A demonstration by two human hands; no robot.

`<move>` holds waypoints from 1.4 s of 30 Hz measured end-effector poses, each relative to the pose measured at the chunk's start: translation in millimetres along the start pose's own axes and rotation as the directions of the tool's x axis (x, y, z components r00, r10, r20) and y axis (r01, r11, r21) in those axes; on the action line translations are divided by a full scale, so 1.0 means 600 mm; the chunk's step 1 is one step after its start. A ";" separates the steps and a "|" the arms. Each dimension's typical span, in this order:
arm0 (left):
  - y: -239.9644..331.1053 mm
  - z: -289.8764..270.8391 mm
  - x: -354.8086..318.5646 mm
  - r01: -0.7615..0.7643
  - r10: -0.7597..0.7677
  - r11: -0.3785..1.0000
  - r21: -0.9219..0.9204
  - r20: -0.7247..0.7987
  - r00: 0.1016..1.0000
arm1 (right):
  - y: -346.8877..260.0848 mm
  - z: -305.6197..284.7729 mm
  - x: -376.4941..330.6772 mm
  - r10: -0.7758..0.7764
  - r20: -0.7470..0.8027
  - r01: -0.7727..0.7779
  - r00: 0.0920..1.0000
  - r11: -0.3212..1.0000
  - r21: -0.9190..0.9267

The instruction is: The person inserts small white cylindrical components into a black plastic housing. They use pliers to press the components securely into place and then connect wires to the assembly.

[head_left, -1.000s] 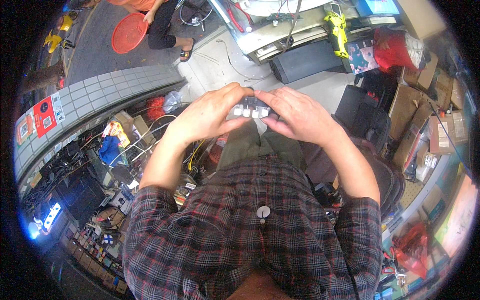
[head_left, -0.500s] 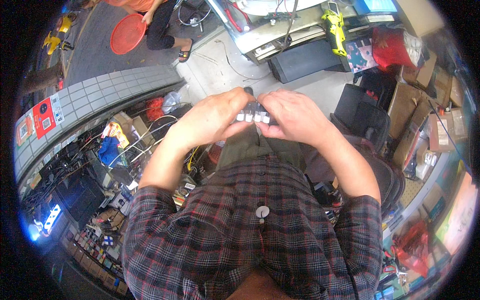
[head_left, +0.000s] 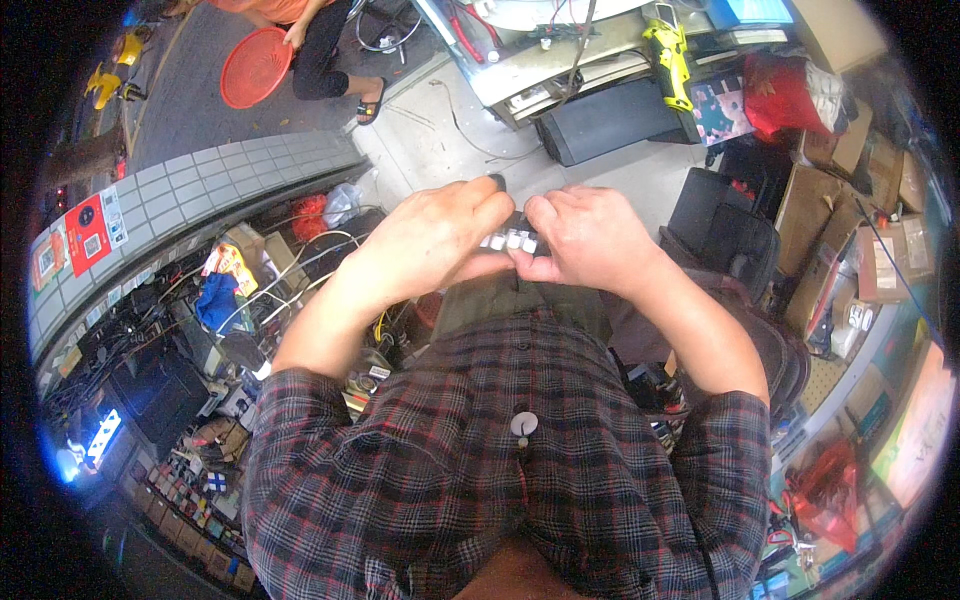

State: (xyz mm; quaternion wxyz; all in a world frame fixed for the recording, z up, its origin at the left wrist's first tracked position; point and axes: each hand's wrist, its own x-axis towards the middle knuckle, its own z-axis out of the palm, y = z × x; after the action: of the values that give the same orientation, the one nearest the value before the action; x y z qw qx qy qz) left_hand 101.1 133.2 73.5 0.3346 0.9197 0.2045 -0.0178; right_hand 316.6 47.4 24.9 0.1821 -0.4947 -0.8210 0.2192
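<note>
Both hands meet in front of my lap around a small dark piece with a row of white square blocks; its exact kind I cannot make out. My left hand grips its left end, with the fingers bent over the far side and the thumb below. At the right end my right hand holds on, fingertips curled in on top and thumb pressed underneath. The palms and fingers cover much of the piece, so only the white blocks and a little dark body show between the hands.
A tiled ledge runs along the left above cluttered cables. Ahead stands a workbench with a yellow-green tool. Black padded seats and cardboard boxes fill the right. Another person holds a red basket at far left.
My right hand has shifted slightly right, its fingers curling back from the far side of the piece. My left fingers have moved a little over its left end, covering more white blocks.
</note>
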 end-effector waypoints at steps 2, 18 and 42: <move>-0.001 0.002 0.000 -0.002 0.002 1.000 0.010 0.008 1.000 | 0.001 0.001 0.001 -0.011 -0.003 0.011 1.000 1.000 0.014; 0.001 0.027 -0.007 0.015 -0.015 1.000 0.022 -0.017 1.000 | 0.013 0.026 -0.002 -0.097 -0.028 0.099 0.995 0.993 0.060; -0.007 0.025 -0.007 0.209 -0.205 0.958 -0.195 0.038 0.978 | -0.003 0.014 0.011 0.010 -0.097 0.003 0.995 0.991 0.135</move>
State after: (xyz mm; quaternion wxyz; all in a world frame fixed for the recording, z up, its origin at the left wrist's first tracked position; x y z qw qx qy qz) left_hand 97.3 124.9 60.2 0.4224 0.8553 0.2973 -0.0404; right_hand 308.1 51.4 19.2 0.2547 -0.4927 -0.7936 0.2501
